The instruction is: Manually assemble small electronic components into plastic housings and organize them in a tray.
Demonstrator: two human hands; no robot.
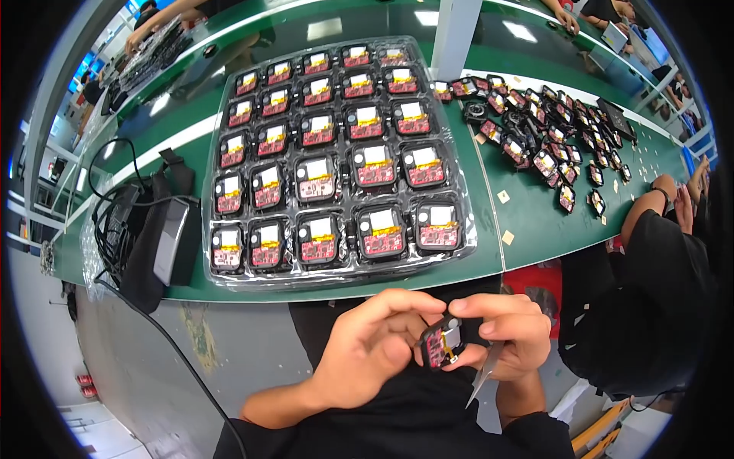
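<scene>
Above my lap, just in front of the bench edge, I hold a small black square electronic casing [433,353] tilted. A red circuit board, a silver-white part and a bit of yellow show inside it. My left hand [365,346] is closed on the casing from its left side. On the other side, my right hand [520,330] has its thumb and fingers bent around the casing's right edge. A thin pointed metal tool, apparently tweezers [483,376], also sticks downward from the right hand. The fingers hide parts of both things.
A clear plastic tray [465,200] on the green bench [489,264] carries rows of similar casings. Many loose casings [544,162] lie heaped to the right. Black cables [115,222] and a grey box [170,243] stand left. A co-worker [650,283] sits at right; a post [456,38] rises behind.
</scene>
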